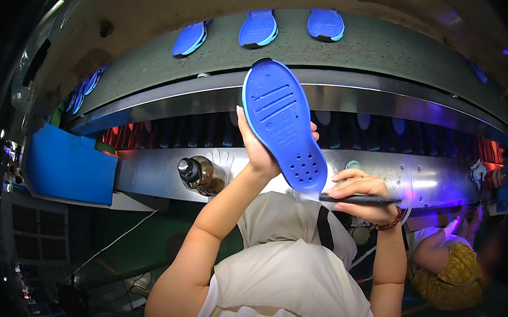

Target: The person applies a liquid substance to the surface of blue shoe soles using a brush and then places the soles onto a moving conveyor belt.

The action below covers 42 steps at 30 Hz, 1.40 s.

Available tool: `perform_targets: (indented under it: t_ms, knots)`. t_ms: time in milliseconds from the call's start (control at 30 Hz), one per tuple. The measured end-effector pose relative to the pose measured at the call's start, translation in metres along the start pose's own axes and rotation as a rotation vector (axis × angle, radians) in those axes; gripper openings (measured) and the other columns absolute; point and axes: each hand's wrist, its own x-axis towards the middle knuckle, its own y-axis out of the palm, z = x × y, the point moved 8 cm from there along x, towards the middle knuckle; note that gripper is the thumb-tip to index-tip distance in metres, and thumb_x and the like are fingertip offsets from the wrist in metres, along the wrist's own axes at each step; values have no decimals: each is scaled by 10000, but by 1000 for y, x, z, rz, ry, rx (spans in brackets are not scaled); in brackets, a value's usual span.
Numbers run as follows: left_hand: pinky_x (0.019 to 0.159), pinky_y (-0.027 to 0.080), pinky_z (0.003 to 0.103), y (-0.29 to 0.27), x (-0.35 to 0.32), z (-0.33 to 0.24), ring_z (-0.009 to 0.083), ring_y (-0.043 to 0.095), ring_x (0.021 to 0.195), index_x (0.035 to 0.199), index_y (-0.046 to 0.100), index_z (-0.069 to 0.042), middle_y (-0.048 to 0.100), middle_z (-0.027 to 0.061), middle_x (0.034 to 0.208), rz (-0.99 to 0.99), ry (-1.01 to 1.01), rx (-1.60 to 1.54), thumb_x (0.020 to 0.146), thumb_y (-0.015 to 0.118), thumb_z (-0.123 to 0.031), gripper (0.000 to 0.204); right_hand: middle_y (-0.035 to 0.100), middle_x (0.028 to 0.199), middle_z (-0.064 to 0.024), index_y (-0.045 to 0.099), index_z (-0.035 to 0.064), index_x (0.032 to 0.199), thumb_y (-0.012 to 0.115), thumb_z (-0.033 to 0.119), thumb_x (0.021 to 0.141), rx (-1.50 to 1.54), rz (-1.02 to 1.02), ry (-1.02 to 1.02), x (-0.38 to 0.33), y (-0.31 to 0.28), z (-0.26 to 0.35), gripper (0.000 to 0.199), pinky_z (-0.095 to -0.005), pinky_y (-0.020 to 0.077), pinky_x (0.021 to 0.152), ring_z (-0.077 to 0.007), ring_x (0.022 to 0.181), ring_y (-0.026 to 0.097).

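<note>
Now, L hand [259, 150]: clamped on blue insole [284, 125], long axis up-left, heel end down.
R hand [364, 195]: pinching black brush [356, 199], bristles touching heel end, just left of it.

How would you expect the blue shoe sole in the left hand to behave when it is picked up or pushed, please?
The blue shoe sole probably keeps its shape: the left hand grips only its lower edge, yet it stands upright without drooping. It looks thin, so likely light for its size. Flat, so it should slide rather than roll.
</note>
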Motion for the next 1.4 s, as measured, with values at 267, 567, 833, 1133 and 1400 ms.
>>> perform_targets:
  t_ms: [267, 567, 833, 1133, 1400]
  knots:
    - [938, 372, 472, 28, -20, 36, 320, 391, 1179, 1309, 300, -23, 416, 208, 1244, 170, -144, -232, 789, 160, -707, 871, 579, 1012, -188, 543, -19, 969, 558, 12, 802, 866, -438, 253, -11, 5, -49, 170, -453, 517, 780, -282, 962, 580]
    - [815, 479, 333, 6, -17, 48, 202, 583, 933, 1152, 468, 11, 570, 147, 1052, 264, -507, 84, 888, 429, -311, 419, 652, 877, -128, 637, -25, 884, 668, -14, 705, -79, -95, 47, 7, -9, 16, 181, -259, 501, 690, -172, 772, 635]
    - [781, 489, 297, 0, -34, 50, 175, 587, 901, 1136, 494, 25, 575, 146, 1047, 152, -893, 284, 854, 514, -265, 405, 653, 884, -119, 642, 14, 854, 694, 10, 670, -133, 92, -34, 10, -14, 37, 192, -292, 503, 731, -233, 830, 638]
    - [771, 488, 295, -14, -39, 34, 176, 597, 841, 1130, 507, 44, 581, 150, 1032, 145, -843, 391, 827, 506, -296, 455, 647, 904, -133, 641, 11, 886, 685, -2, 675, -207, 115, -5, 11, -24, 30, 215, -300, 499, 756, -231, 870, 630]
    - [691, 518, 383, -30, -34, 10, 262, 619, 771, 1041, 560, 43, 610, 180, 935, 54, -716, 348, 792, 500, -316, 441, 652, 877, -140, 649, 3, 870, 681, -24, 665, -262, -119, -14, -4, -38, 18, 210, -290, 494, 753, -222, 838, 635]
